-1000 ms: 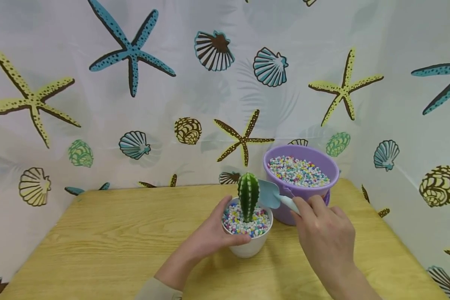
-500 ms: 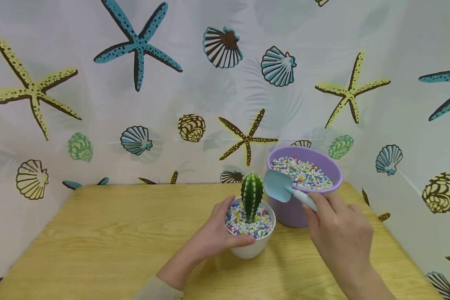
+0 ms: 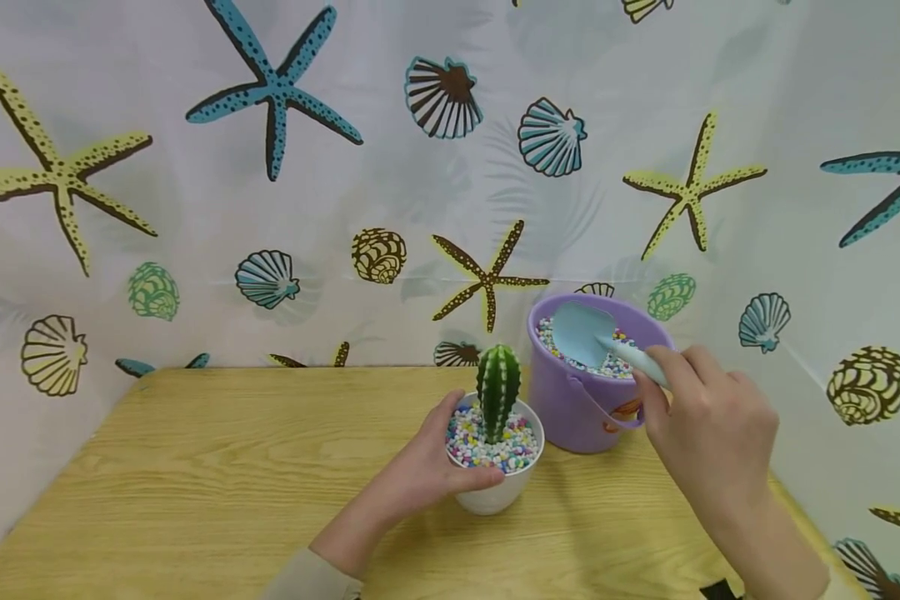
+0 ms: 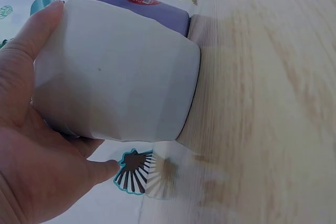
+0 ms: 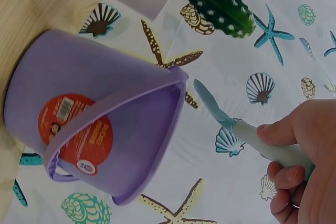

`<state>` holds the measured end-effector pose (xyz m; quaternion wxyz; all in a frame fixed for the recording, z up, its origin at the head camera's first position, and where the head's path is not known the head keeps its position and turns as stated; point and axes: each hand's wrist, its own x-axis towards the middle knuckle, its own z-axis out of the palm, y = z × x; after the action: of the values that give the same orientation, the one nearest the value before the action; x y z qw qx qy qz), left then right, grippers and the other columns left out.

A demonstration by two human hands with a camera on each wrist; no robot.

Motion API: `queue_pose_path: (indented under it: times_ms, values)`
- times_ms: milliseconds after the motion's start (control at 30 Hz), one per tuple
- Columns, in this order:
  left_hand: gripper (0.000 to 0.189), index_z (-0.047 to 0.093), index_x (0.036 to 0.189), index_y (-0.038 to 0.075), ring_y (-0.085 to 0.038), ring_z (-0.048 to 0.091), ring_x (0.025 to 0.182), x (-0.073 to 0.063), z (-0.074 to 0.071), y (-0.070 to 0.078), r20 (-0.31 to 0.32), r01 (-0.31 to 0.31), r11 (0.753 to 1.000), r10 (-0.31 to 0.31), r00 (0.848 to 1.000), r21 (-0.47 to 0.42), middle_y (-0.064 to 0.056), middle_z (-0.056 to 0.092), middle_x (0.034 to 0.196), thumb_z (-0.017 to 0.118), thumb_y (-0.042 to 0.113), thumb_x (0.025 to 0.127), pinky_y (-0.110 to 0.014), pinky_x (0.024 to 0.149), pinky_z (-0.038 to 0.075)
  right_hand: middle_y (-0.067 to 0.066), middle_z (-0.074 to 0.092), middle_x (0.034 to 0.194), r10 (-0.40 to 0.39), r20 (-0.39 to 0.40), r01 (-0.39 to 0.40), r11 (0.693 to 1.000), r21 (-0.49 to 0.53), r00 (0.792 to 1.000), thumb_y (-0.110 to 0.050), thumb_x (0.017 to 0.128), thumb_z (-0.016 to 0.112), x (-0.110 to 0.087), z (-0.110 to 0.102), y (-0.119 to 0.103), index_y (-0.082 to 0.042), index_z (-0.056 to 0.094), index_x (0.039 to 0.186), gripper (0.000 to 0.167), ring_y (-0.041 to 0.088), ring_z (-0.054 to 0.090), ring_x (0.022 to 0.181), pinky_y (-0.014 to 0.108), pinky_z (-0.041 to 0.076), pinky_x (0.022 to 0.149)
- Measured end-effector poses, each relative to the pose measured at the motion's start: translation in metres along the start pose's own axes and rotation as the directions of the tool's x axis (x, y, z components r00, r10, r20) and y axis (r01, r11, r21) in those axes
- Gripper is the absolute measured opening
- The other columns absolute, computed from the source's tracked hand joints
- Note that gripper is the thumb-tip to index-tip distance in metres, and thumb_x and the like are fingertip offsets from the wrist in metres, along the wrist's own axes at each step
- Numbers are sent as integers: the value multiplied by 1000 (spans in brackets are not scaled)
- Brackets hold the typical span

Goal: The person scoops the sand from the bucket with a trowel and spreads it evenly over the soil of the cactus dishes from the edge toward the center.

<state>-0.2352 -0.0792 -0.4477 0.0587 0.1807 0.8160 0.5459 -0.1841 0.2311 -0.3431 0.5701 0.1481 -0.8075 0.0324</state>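
Note:
My left hand [image 3: 427,467] grips a white plant pot [image 3: 491,498] by its rim, with the thumb along the near side. A green cactus [image 3: 498,392] stands upright in the pot amid small multicoloured pebbles [image 3: 468,442]. The left wrist view shows the pot's plain wall [image 4: 121,72] standing on the table. My right hand [image 3: 708,425] holds a light blue toy trowel [image 3: 581,333] by its pale handle. The blade is over the purple bucket [image 3: 570,408] of similar pebbles [image 3: 618,367]. In the right wrist view the trowel's blade [image 5: 210,100] is apart from the bucket's rim.
The wooden table [image 3: 232,467] stretches left of the pot. Behind it hangs a curtain [image 3: 307,208] printed with starfish and shells. The bucket's handle [image 3: 600,408] hangs down on its near side, and an orange label [image 5: 76,132] is on its wall.
The trowel in my right hand has moved right and up, away from the cactus to above the bucket. My left hand keeps its hold on the pot.

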Motion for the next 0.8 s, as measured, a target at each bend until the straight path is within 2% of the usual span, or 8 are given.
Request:
queue_pose_path:
  times_ms: [200,400,600,800]
  values:
    - [126,22,174,7,-40,47,150,0,0,0,-3,-14,1000,14,1000,10,-22,41,166,101,40,81,-62,124,37,14,73,87,8,45,-8,1000,-7,999,-19,91,88,8,4,15,-5,81,111,25,34,43,46,43,31,38]
    - [125,24,174,7,-40,48,148,1,0,-2,-12,-24,1000,24,1000,19,-22,42,165,101,39,81,-62,123,38,16,74,88,-28,103,29,999,-13,994,-18,93,88,15,10,30,-2,81,113,26,31,39,44,40,29,38]
    - [123,26,173,8,-38,50,147,0,-2,-3,-10,-40,999,40,999,10,-20,44,162,101,38,81,-61,123,39,17,71,83,-40,193,47,998,-30,980,-16,92,88,21,16,44,0,81,111,26,22,32,41,37,27,38]
    - [121,25,173,9,-37,49,147,0,-2,-2,4,-47,999,48,999,-7,-19,44,163,100,39,82,-61,123,39,14,71,83,-11,276,24,999,-44,961,-15,92,85,27,18,56,-2,82,107,20,22,36,41,38,29,38]
